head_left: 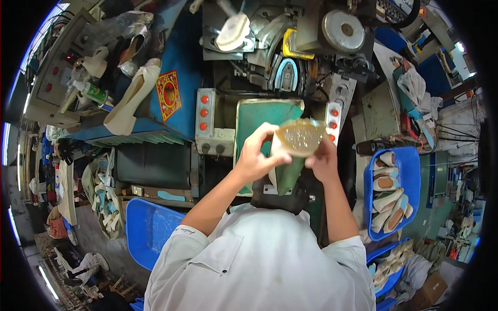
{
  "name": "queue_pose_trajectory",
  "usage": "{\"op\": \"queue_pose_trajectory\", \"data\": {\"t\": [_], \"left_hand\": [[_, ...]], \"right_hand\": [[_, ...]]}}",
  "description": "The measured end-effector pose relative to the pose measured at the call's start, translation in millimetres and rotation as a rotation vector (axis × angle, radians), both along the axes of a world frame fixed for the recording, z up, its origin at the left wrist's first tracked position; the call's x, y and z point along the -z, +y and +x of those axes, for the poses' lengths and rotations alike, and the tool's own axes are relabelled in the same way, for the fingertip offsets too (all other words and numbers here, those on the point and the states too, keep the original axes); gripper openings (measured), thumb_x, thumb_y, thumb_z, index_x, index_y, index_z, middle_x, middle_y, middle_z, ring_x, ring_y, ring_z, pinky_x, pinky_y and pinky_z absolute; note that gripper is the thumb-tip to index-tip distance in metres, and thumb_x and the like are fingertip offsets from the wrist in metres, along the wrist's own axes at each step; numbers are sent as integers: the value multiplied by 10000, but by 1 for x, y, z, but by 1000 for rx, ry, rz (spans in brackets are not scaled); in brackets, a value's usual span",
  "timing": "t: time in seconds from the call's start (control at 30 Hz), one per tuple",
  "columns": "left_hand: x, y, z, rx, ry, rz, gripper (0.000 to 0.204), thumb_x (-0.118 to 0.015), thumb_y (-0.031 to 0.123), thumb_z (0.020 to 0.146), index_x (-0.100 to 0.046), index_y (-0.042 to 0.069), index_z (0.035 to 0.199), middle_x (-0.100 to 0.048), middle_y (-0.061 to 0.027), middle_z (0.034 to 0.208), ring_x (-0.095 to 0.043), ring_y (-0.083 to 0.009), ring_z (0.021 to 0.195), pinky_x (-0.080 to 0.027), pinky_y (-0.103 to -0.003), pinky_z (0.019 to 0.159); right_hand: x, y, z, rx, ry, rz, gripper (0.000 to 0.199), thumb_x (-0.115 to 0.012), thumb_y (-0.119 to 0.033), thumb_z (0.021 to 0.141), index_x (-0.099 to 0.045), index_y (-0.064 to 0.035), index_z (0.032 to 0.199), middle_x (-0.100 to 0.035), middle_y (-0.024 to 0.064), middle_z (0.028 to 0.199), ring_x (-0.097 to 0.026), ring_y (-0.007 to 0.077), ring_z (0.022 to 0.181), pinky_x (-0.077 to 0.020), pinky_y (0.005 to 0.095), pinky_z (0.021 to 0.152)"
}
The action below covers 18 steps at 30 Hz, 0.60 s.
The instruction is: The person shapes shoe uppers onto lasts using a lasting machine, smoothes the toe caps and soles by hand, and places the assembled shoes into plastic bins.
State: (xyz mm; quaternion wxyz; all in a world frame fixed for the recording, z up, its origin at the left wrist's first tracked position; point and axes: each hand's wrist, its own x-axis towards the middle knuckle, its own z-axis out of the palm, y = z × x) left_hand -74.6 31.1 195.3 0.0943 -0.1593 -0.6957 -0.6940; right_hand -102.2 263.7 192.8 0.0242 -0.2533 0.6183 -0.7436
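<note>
Both hands hold a green shoe last (pixel 289 175) in front of my body, tilted so its underside shows. At its wider end the underside (pixel 301 139) looks glossy and brownish, with a pale upper's edge around it. My left hand (pixel 261 154) grips the left side, its thumb across the pale edge. On the other side my right hand (pixel 324 158) closes round the last, partly blurred. Beneath them is a green tray-like panel (pixel 249 116). Beyond stands a machine with a blue-lined, shoe-shaped mould (pixel 286 75).
Button boxes (pixel 204 111) with red buttons flank the panel. A cream shoe (pixel 136 98) lies on the blue machine at left. At right, a blue basket (pixel 418 171) holds several cream shoes; another blue bin (pixel 136 228) is at lower left.
</note>
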Motion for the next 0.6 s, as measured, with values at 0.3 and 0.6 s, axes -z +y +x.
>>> {"op": "queue_pose_trajectory", "data": {"t": [0.3,0.6], "left_hand": [[-2,25,-94,-378,-445,388,300,-789,219,1002,-651,-10,1138,-740,-27,883,-658,-55,754,-532,-231,685],[0,27,-127,-385,-425,480,397,-827,330,974,-660,-3,1112,-708,-22,824,-612,-51,670,-500,-230,630]], "right_hand": [[0,-82,-89,458,-505,-150,412,-678,-419,1072,-641,-29,1201,-654,53,1115,-592,116,1021,-492,291,894],[0,-85,-120,494,-521,-158,549,-732,-527,1010,-653,-11,1180,-647,73,1123,-598,156,1027,-493,310,918]]}}
